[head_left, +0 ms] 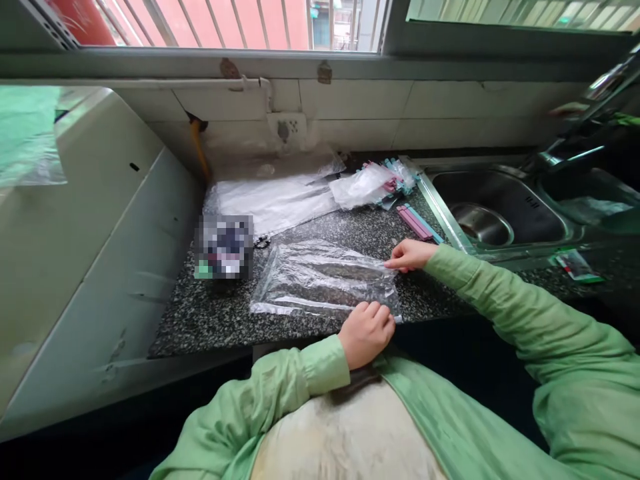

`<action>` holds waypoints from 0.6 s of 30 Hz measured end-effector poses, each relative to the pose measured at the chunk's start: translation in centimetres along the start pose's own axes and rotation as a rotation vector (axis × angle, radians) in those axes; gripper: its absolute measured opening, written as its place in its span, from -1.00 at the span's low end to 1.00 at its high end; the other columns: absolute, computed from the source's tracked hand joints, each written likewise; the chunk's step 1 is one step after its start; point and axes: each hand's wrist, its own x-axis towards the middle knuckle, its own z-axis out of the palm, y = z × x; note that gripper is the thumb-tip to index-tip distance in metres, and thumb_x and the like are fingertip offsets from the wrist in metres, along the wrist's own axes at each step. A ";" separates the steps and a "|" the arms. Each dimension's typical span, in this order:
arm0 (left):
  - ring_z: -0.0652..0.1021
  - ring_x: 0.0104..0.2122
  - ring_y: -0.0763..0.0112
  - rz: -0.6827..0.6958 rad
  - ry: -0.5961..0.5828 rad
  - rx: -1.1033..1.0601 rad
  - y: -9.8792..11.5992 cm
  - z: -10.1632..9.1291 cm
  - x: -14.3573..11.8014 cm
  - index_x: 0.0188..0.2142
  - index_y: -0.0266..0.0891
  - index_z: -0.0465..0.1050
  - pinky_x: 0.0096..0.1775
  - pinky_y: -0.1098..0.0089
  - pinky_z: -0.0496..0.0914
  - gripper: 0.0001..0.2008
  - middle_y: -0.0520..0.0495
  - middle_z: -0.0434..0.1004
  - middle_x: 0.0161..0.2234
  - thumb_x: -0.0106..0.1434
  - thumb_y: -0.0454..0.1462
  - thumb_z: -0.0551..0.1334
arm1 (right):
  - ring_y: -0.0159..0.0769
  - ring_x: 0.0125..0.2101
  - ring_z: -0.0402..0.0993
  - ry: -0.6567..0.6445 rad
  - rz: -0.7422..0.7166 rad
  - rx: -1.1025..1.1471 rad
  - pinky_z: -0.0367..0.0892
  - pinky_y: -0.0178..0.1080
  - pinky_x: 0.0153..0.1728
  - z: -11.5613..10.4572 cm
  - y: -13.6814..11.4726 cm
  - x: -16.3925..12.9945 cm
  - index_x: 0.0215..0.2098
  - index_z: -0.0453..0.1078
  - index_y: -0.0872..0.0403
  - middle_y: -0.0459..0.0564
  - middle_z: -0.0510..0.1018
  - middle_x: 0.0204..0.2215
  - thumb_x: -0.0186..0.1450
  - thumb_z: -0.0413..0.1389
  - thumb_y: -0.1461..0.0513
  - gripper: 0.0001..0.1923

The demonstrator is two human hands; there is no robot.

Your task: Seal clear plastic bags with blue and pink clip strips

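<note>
At the far left a pale cabinet side walls off the speckled granite countertop. Near it on the counter sits a small blurred-out object, too smeared to name. Behind that, against the tiled wall, lies a spread of clear plastic bags, flat and overlapping.

In the middle of the counter, close to its front edge, lies a clear plastic zip bag, flat, its long side running left to right. The left hand rests at the bag's near right corner, fingers curled down and pinched narrowly on the plastic edge, knuckles toward the camera. The right hand reaches in from the right to the bag's far right corner, fingertips drawn together and pressing or pinching that edge; whether they grip it or only press it flat cannot be told. So the bag's right end lies between the two hands, the rest stretching away to the left.

Just beyond the right hand lie pink and blue sealing clips, side by side on the granite, apart from the fingers. Behind them sits a crumpled bag of more clips. Further right the steel sink is set into the counter, with a faucet above it and a small green packet by its front rim.
</note>
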 end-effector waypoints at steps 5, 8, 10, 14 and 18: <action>0.29 -0.47 0.42 0.062 0.065 -0.060 -0.5 0.3 -0.8 -0.43 -0.29 0.28 -0.46 0.36 0.10 -0.82 -0.03 0.27 -0.51 0.27 -0.34 -0.03 | -0.50 -0.68 0.16 0.065 -0.109 0.031 0.07 -0.36 -0.60 -0.3 0.8 0.9 -0.69 0.26 0.11 -0.16 0.31 -0.76 -0.10 0.12 -0.02 -0.65; 0.28 -0.48 0.43 0.057 0.081 -0.061 -1.1 0.0 -2.0 -0.40 -0.30 0.29 -0.46 0.36 0.12 -0.84 -0.03 0.27 -0.52 0.26 -0.35 -0.01 | -0.50 -0.68 0.16 0.129 -0.098 0.025 0.07 -0.36 -0.59 -0.9 1.6 1.1 -0.70 0.24 0.11 -0.17 0.30 -0.76 -0.05 0.08 0.00 -0.65; 0.28 -0.48 0.43 0.048 0.102 -0.066 -1.5 -0.3 -2.8 -0.36 -0.32 0.30 -0.45 0.37 0.13 -0.85 -0.03 0.28 -0.52 0.25 -0.35 0.00 | -0.49 -0.68 0.16 0.196 -0.083 0.006 0.08 -0.35 -0.58 -1.1 2.0 1.0 -0.69 0.23 0.11 -0.16 0.30 -0.77 -0.02 0.06 0.01 -0.66; 0.28 -0.49 0.45 0.034 0.144 -0.085 -1.9 -0.8 -4.1 -0.29 -0.34 0.32 -0.46 0.37 0.13 -0.87 -0.01 0.30 -0.53 0.23 -0.35 0.03 | -0.44 -0.63 0.23 0.352 -0.106 -0.035 0.12 -0.34 -0.55 -0.6 2.1 0.5 -0.63 0.30 0.14 -0.12 0.36 -0.72 0.06 0.01 0.01 -0.64; 0.28 -0.53 0.47 0.021 0.193 -0.089 -2.0 -1.2 -5.0 -0.28 -0.31 0.34 -0.48 0.38 0.11 -0.89 0.03 0.29 -0.57 0.21 -0.36 0.08 | -0.40 -0.54 0.33 0.315 -0.131 -0.150 0.14 -0.36 -0.52 0.8 0.7 -0.2 -0.54 0.40 0.13 -0.07 0.47 -0.60 0.06 0.07 0.02 -0.68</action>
